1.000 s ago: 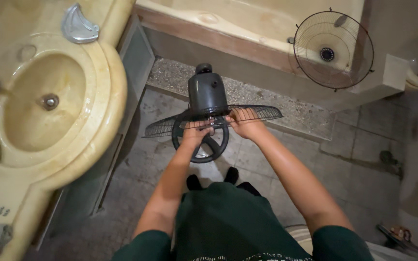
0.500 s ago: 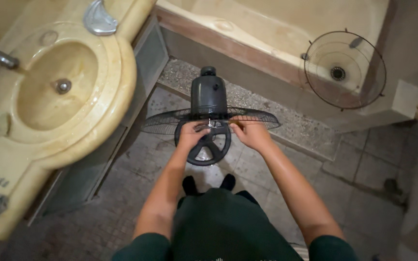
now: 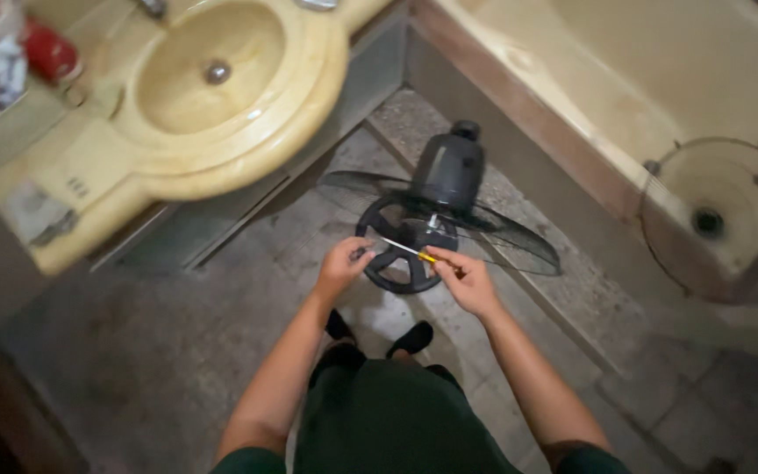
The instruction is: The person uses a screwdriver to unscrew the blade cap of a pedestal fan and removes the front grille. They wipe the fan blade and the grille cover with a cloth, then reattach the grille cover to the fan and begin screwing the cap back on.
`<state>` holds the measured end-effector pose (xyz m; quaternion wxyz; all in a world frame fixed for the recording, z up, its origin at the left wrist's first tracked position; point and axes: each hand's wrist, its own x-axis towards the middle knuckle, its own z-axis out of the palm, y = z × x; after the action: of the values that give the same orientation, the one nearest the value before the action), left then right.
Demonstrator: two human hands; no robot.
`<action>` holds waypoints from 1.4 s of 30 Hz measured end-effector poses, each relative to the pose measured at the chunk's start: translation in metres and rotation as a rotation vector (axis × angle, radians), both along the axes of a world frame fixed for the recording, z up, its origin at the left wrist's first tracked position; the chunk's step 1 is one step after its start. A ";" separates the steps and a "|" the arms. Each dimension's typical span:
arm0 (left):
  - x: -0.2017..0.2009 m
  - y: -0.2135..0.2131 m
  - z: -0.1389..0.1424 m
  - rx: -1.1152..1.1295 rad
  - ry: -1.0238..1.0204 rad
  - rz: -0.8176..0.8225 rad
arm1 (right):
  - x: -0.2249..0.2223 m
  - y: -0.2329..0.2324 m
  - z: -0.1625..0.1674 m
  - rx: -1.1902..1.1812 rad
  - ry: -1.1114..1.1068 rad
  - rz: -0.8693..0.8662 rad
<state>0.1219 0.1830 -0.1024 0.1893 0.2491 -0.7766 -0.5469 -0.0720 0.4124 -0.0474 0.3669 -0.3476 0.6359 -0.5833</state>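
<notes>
- Bathroom floor point(image 3: 177, 369) of grey tile, with a yellow sink point(image 3: 221, 79) at left
- left hand point(image 3: 341, 265) pinches the screwdriver point(image 3: 407, 250) tip
- screwdriver lies left to right, over the fan point(image 3: 436, 219) hub
- right hand point(image 3: 465, 279) is closed round its yellow handle, the bathtub point(image 3: 625, 79) beyond
</notes>
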 end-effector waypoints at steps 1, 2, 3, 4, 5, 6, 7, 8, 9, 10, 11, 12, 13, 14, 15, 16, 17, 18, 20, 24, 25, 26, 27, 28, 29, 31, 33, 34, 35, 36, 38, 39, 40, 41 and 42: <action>0.010 -0.001 0.000 -0.054 -0.003 0.028 | 0.004 -0.010 0.000 -0.006 0.002 0.052; 0.021 -0.001 0.001 -0.107 -0.008 0.058 | 0.010 -0.020 0.001 -0.011 0.003 0.105; 0.032 -0.001 0.002 -0.159 -0.013 0.089 | 0.016 -0.031 0.003 0.018 -0.024 0.121; 0.043 -0.004 0.005 -0.137 -0.015 0.098 | 0.022 -0.042 0.007 0.046 -0.047 0.139; 0.054 -0.008 0.008 -0.116 -0.014 0.110 | 0.028 -0.055 0.011 0.074 -0.068 0.159; 0.067 -0.011 0.011 -0.094 -0.012 0.123 | 0.035 -0.068 0.015 0.045 -0.083 0.193; 0.080 -0.014 0.014 -0.081 -0.021 0.173 | 0.043 -0.080 0.018 0.017 -0.097 0.230; 0.093 -0.018 0.017 -0.070 -0.028 0.223 | 0.050 -0.095 0.021 -0.014 -0.111 0.267; 0.108 -0.024 0.020 -0.060 -0.036 0.271 | 0.059 -0.110 0.024 -0.010 -0.150 0.280; 0.123 -0.030 0.023 -0.128 0.019 0.293 | 0.069 -0.123 0.026 -0.003 -0.191 0.289; 0.137 -0.038 0.026 -0.197 0.071 0.310 | 0.080 -0.136 0.028 0.005 -0.234 0.295; 0.154 -0.048 0.029 -0.271 0.119 0.321 | 0.092 -0.148 0.029 0.003 -0.231 0.311; 0.173 -0.056 0.034 -0.231 0.096 0.352 | 0.105 -0.159 0.030 0.000 -0.228 0.321; 0.193 -0.061 0.038 -0.187 0.074 0.382 | 0.117 -0.169 0.031 -0.001 -0.225 0.329; 0.213 -0.067 0.042 -0.142 0.052 0.411 | 0.130 -0.182 0.032 -0.008 -0.262 0.331; 0.233 -0.074 0.045 -0.152 0.045 0.432 | 0.145 -0.195 0.032 -0.015 -0.301 0.330; 0.253 -0.083 0.049 -0.164 0.036 0.452 | 0.160 -0.208 0.031 -0.023 -0.341 0.329; 0.272 -0.091 0.053 -0.177 0.027 0.469 | 0.175 -0.221 0.031 -0.037 -0.372 0.330; 0.310 -0.106 0.058 -0.242 0.063 0.520 | 0.203 -0.244 0.029 -0.054 -0.437 0.322; 0.364 -0.129 0.067 -0.178 0.053 0.604 | 0.247 -0.280 0.026 -0.019 -0.481 0.353; 0.374 -0.132 0.069 -0.182 0.066 0.615 | 0.255 -0.288 0.025 0.009 -0.514 0.363; 0.383 -0.134 0.070 -0.185 0.078 0.625 | 0.262 -0.294 0.023 0.038 -0.546 0.371; 0.392 -0.135 0.072 -0.184 0.091 0.633 | 0.269 -0.300 0.022 0.057 -0.540 0.393; 0.399 -0.136 0.074 -0.192 0.081 0.654 | 0.274 -0.306 0.020 0.077 -0.533 0.412; 0.404 -0.139 0.076 -0.200 0.073 0.671 | 0.277 -0.313 0.019 0.096 -0.525 0.428; 0.410 -0.142 0.078 -0.193 0.065 0.683 | 0.285 -0.324 0.015 0.161 -0.513 0.413; 0.413 -0.152 0.079 -0.173 0.064 0.674 | 0.287 -0.342 0.011 0.182 -0.443 0.438; 0.413 -0.157 0.078 -0.150 0.039 0.678 | 0.288 -0.350 0.008 0.179 -0.383 0.467; 0.412 -0.163 0.077 -0.126 0.014 0.682 | 0.289 -0.358 0.005 0.176 -0.323 0.497; 0.410 -0.170 0.074 -0.102 -0.012 0.686 | 0.288 -0.365 0.001 0.173 -0.277 0.505; 0.407 -0.187 0.068 -0.124 0.009 0.669 | 0.286 -0.384 -0.007 0.164 -0.181 0.524; 0.405 -0.197 0.064 -0.137 0.020 0.662 | 0.285 -0.394 -0.012 0.178 -0.167 0.511; 0.403 -0.208 0.060 -0.148 0.034 0.656 | 0.285 -0.405 -0.018 0.192 -0.152 0.499; 0.400 -0.219 0.056 -0.158 0.048 0.649 | 0.284 -0.417 -0.023 0.205 -0.138 0.486; 0.398 -0.232 0.053 -0.171 0.062 0.642 | 0.283 -0.430 -0.029 0.185 -0.142 0.507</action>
<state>0.5199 -0.0486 -0.0494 0.3958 0.4474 -0.6953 -0.3995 0.2115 -0.0179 -0.0763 0.5748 -0.4188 0.5522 -0.4351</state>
